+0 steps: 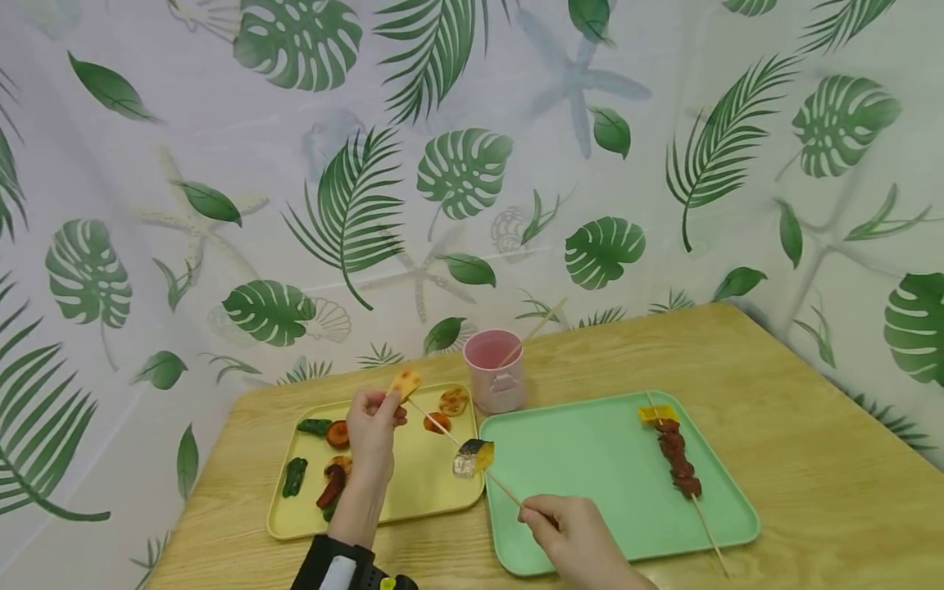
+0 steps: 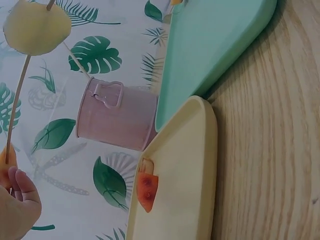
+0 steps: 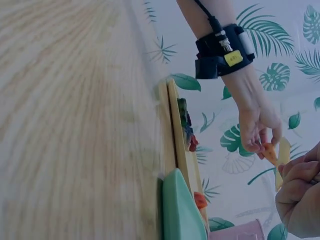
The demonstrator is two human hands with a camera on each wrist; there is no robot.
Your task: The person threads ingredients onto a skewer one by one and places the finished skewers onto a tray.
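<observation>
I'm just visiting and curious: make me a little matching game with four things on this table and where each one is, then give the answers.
Things:
1. pink cup
2. finished meat skewer
3. green vegetable piece
4. yellow slice

Places:
A. lying on the green tray
B. pinched in the left hand
C. lying on the yellow tray
D. standing behind both trays, a stick in it

Pairs: 1-D, 2-A, 3-C, 4-B

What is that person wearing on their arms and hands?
Both hands are bare, without gloves or rings. The left hand has a black wrist strap carrying a white block, a small yellow label and a thin black cable running up the forearm. The right hand shows no sleeve; no strap is visible on it.
</observation>
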